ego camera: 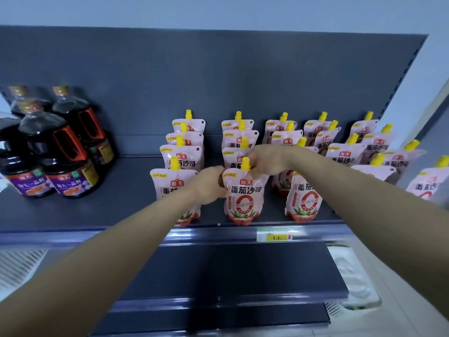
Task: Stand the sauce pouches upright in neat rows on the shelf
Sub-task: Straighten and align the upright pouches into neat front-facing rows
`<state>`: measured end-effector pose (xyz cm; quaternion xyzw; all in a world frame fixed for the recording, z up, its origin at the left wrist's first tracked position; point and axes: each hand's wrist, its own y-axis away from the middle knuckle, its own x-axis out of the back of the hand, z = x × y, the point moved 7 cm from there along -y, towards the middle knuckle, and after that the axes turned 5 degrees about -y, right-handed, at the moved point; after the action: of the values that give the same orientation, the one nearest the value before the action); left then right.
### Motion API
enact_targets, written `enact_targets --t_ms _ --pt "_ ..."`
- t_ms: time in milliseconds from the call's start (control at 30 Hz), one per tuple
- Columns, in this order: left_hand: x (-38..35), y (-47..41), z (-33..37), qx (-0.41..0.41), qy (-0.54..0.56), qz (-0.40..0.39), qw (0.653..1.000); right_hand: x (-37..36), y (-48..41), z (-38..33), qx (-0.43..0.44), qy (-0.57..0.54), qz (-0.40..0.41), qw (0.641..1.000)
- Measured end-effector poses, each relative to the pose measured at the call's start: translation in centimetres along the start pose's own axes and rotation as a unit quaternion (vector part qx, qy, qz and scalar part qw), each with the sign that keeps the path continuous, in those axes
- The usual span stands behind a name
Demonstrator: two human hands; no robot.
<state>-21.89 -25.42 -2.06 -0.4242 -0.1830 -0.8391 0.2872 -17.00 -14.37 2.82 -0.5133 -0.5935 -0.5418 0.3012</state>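
Fingers (220, 175) of left hand (211, 184), right hand (266, 161) pinch front pouch (244, 199) top.

At the left we see dark soy sauce bottles (70, 164) with orange handles and purple labels, clustered close together before a grey back panel (218, 76). We find a green-and-yellow price label (274, 235) on the front rail (48, 238), a darker lower board (243, 271) beneath, and a white moulded object (352, 276) at lower right.

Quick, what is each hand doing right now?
Left hand: grips the front pouch at its upper left edge.
Right hand: grips the same pouch at its top right.
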Motion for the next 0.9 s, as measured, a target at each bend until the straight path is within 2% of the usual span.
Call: enact_targets --t_ms 433,767,900 --pt "-1.3 -0.6 -0.6 -0.019 0.04 0.03 0.999 0.1 -0.5 0.6 -0.004 -0.022 0.002 1.0" --pt "-1.2 -0.3 -0.5 -0.011 0.034 0.076 0.996 0.2 -0.3 0.6 -0.011 -0.012 0.004 1.0" --pt "-1.1 0.1 0.0 -0.008 -0.002 0.084 0.996 0.1 -0.1 0.5 -0.011 -0.015 0.005 1.0"
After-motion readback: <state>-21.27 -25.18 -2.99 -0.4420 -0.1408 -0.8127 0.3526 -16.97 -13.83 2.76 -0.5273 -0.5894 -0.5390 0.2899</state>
